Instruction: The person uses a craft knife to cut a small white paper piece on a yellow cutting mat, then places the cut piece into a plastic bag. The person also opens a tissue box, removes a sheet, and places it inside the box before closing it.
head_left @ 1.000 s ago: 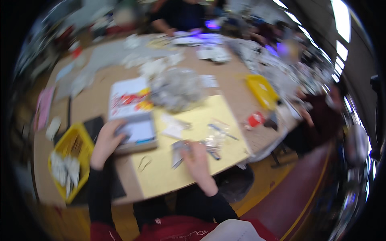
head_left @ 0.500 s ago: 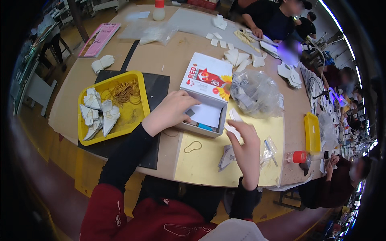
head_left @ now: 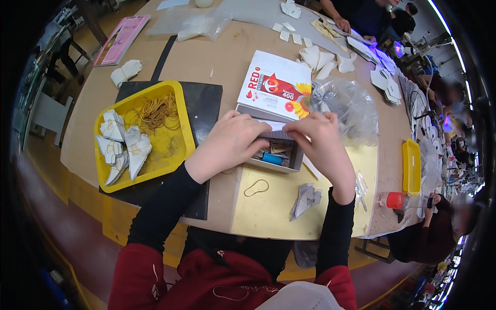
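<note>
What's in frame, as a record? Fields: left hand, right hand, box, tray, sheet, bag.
left hand: over box's left side, fingertips at white paper; grip unclear
right hand: fingertips at same paper, right end; grip unclear
cardboard box: open, printed lid tipped back; blue cylindrical item inside
yellow tray: left of box, on black mat; holds banded white bundles, tan rubber bands
yellow sheet: carries loose rubber band, grey cut pieces
clear plastic bag: right of lid
</note>
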Tool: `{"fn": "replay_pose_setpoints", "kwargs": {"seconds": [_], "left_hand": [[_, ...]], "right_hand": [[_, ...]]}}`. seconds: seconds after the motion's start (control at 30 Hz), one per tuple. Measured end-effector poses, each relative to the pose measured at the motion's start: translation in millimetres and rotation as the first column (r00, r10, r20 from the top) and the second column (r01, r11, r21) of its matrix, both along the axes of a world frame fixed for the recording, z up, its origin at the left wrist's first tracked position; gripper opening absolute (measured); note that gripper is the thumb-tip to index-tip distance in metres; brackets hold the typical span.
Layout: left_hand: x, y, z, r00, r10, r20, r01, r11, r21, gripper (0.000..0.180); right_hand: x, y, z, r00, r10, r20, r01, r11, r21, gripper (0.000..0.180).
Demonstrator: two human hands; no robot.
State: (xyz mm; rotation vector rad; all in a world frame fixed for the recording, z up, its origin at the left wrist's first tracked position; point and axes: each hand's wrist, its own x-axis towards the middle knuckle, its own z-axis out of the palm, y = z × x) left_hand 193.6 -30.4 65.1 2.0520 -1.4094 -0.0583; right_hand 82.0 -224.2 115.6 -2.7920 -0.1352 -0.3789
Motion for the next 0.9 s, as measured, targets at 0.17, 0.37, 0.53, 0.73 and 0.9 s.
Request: {"fn": "replay_pose_setpoints", "kwargs": {"seconds": [0.17,0.37,0.53,0.73,0.9], "left_hand": [[8,-1,1,0.969,0.122,-0.215,-0.166,0.965,-0.201,0.023],[22,7,10,0.751,0.17,-0.638,-0.454,0.835,-0.311,0.029],[15,1,17,0.743,0.126,-0.657,-0.516,0.732,-0.444,0.031],[3,5,20,0.794,0.185,-0.579,-0.564,0.579,-0.588,0.026],[2,11,25,0.778,0.125,-0.615,-0.6,0.436,-0.671,0.022]], "right_hand": [[5,17,24,0.923,-0.113,0.369,0.065,0.988,0.139,0.017],[-2,9,25,0.992,0.037,0.122,-0.078,0.933,0.351,0.018],[18,25,-43,0.977,0.213,-0.03,-0.198,0.945,0.261,0.021],[21,23,-47,0.957,0.201,-0.21,-0.157,0.965,0.21,0.012],[12,8,-16,0.969,0.094,-0.23,-0.026,0.96,0.279,0.011]]}}
